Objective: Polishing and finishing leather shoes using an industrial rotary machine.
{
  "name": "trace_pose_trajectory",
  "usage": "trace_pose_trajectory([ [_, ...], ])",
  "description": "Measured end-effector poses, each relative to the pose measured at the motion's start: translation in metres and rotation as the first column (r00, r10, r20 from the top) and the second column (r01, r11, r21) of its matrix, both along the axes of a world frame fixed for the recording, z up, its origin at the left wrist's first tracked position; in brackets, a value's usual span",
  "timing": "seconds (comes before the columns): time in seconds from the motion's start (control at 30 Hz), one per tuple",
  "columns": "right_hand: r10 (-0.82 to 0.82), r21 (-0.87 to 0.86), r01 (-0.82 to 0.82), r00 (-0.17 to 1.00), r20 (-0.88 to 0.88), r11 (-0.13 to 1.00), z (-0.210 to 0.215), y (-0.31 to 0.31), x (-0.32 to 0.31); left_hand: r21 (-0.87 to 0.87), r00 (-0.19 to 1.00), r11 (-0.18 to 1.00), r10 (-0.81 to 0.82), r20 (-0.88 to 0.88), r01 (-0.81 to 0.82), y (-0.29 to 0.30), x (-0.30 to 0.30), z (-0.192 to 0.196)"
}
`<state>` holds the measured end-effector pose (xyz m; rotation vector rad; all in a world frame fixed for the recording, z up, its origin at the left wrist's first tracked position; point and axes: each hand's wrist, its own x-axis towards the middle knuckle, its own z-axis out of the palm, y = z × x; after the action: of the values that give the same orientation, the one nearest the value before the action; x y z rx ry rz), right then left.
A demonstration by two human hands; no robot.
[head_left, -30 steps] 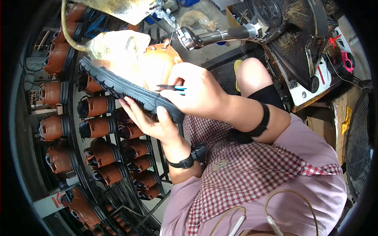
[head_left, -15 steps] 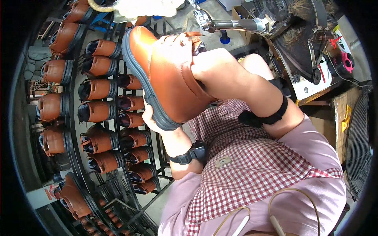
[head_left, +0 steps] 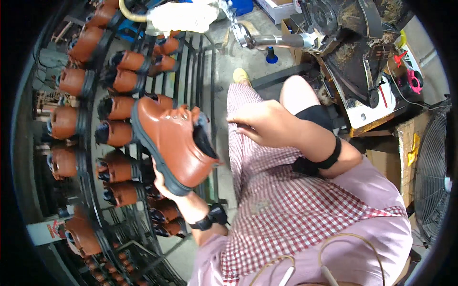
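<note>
A brown leather lace-up boot with a thick black sole is raised in front of me on the left, its toe pointing up and away to the left. My left hand grips it from below along the sole near the heel; most of those fingers are hidden behind the boot. The dark opening of the boot faces right. My right hand hangs in the air to the right of that opening, apart from the boot. Its fingers reach left, partly bent, with a gap between them and the thumb, and nothing shows in them.
A black metal rack carries rows of similar brown boots along the left. At upper right stands a grimy dark machine beside a white-topped table. A metal arm juts out from it. A fan stands at far right.
My right hand has come away from the boot's opening. My left hand has carried the boot lower and to the left, closer to the rack. The view has shifted slightly.
</note>
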<state>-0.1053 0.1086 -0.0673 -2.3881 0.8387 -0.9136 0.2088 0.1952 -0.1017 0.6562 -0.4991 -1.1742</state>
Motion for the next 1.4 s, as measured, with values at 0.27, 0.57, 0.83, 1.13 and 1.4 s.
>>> trace_pose_trajectory([
  [0.27, 0.103, 0.117, -0.091, 0.989, -0.108, 0.989, 0.014, 0.026, 0.01, -0.227, 0.963, 0.964, -0.183, -0.197, 0.137, 0.036, 0.009, 0.035],
  [0.57, 0.099, 0.157, -0.08, 0.988, -0.116, 0.984, 0.022, 0.036, 0.008, -0.453, 0.879, 0.839, 0.429, 0.21, -0.301, 0.08, 0.011, 0.113],
  [0.83, 0.145, 0.159, -0.131, 0.986, -0.083, 0.979, 0.03, 0.039, 0.008, -0.374, 0.834, 0.927, -0.174, -0.523, -0.041, 0.064, 0.133, 0.166],
  [1.13, 0.077, 0.115, -0.067, 0.993, -0.087, 0.991, 0.016, 0.03, -0.004, -0.116, 0.835, 0.855, 0.452, -0.315, -0.506, 0.028, 0.14, 0.178],
  [1.4, 0.065, 0.22, -0.045, 0.994, -0.083, 0.974, 0.012, 0.018, -0.018, -0.021, 0.714, 0.737, 0.66, 0.233, -0.675, -0.006, 0.105, 0.201],
])
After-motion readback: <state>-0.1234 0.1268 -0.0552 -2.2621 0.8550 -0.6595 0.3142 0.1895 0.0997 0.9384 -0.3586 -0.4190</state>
